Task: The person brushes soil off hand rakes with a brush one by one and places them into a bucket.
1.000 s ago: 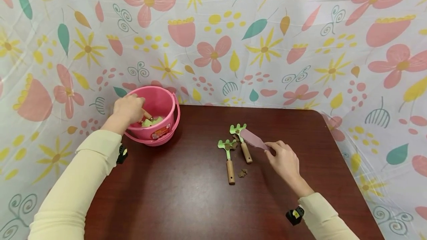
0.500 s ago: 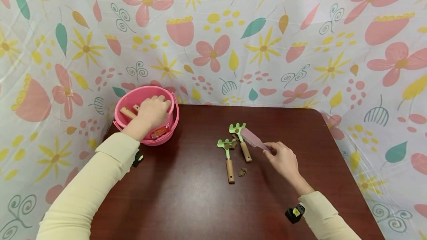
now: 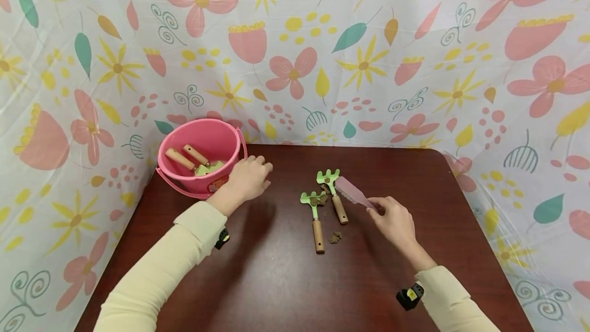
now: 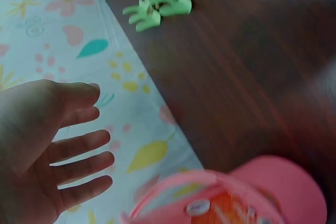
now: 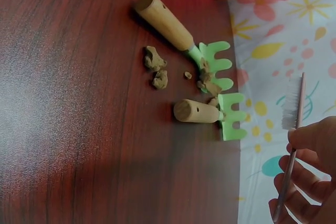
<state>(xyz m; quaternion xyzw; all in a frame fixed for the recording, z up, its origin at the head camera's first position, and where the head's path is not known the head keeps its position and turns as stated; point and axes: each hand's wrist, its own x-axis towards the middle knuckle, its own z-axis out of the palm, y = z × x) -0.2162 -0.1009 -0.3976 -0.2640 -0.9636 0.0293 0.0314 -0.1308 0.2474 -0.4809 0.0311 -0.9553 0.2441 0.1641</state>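
My right hand (image 3: 394, 219) grips a pink brush (image 3: 352, 191) by its handle; white bristles (image 5: 291, 103) show along one face in the right wrist view. Just left of the brush lie two small green hand rakes with wooden handles, one nearer rake (image 3: 316, 222) and one farther rake (image 3: 335, 196). Brown crumbly clumps (image 5: 155, 59) lie on and around them. My left hand (image 3: 249, 177) holds nothing, its fingers relaxed and spread in the left wrist view, right of the pink bucket (image 3: 203, 129). Wooden-handled tools with green parts (image 3: 195, 154) rest inside the bucket.
Everything stands on a dark brown table (image 3: 276, 286). A flower-patterned cloth (image 3: 295, 24) hangs behind its back edge and along both sides. The bucket's pink handle (image 3: 177, 188) hangs down at its front.
My left hand has come out of the bucket empty and moved right, to just beside it. The brush has shifted only slightly; the rakes lie where they were.
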